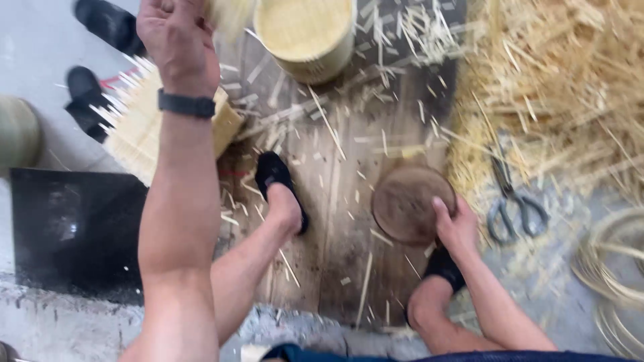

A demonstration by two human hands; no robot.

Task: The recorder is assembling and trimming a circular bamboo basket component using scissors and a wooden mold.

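Here, left hand (176, 37) raised on strips (228, 15), right hand (456, 224) gripping disc (406, 204)

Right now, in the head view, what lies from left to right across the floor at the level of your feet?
Black mat → left foot in a black slipper → round wooden block with the right hand on its edge → scissors → coiled strips.

I stand on a worn wooden board (335, 221) littered with bamboo splinters (322, 121) — a round wooden block (406, 201) near right, scissors (513, 198) beside the straw heap (550, 80) — a bamboo drum (305, 33) far.
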